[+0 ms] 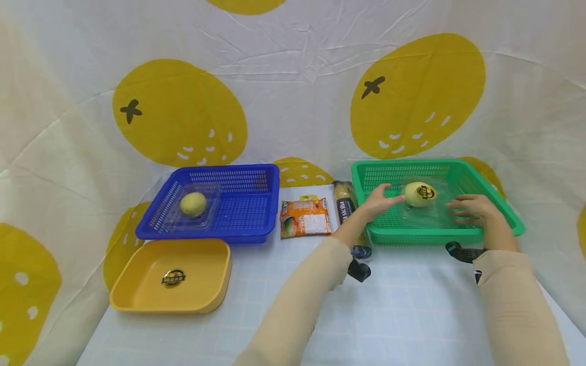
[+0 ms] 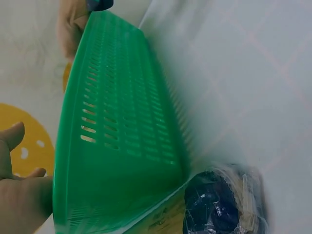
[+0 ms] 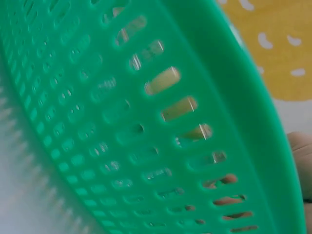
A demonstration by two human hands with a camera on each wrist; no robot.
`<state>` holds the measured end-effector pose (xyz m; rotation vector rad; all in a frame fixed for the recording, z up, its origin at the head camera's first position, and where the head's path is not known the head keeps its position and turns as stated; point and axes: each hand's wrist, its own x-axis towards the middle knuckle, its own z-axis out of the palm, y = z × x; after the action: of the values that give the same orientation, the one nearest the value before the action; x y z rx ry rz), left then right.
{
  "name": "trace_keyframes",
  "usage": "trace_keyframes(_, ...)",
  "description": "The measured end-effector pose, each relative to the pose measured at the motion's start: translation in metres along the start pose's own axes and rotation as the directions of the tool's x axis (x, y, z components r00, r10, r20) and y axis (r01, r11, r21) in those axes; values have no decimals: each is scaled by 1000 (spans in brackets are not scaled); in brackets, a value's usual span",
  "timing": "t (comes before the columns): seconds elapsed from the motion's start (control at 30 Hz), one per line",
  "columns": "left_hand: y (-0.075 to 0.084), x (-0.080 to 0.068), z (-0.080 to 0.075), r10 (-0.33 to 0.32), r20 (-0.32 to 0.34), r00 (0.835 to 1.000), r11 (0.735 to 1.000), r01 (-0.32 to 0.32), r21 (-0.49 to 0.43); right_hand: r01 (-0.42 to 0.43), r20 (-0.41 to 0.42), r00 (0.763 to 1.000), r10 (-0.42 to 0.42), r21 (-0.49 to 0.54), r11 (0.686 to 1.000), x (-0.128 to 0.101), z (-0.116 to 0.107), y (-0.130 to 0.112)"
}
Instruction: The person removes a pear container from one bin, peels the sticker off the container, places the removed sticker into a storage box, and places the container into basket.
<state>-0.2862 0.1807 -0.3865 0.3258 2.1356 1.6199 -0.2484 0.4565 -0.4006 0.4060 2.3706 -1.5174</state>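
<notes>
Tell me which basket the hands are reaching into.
The green basket on the right; both hands are inside it beside a clear-packed yellow fruit. The blue basket sits untouched.

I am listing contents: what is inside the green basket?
A clear plastic box holding one pale yellow fruit with a sticker. Both hands reach in beside it. Anything under the box is unclear.

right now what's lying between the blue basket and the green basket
In the head view, two packets lie between the blue basket and the green basket: an orange snack packet and a clear noodle packet beside the green one.
</notes>
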Motion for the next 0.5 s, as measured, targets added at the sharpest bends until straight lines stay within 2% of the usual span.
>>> trace_keyframes(0.1, 0, 0, 10, -59, 15, 998, 998, 58, 10, 0, 70, 998, -1, 11, 1000, 2, 3, -2)
trace_keyframes(0.2, -1, 0, 16, -88, 43, 995, 996, 89, -13, -1, 118, 993, -2, 22, 1000, 3, 7, -5)
trace_keyframes(0.5, -3, -1, 20, -98, 47, 994, 992, 102, -79, -76, 193, 979, 66, 45, 996, 8, 16, -12)
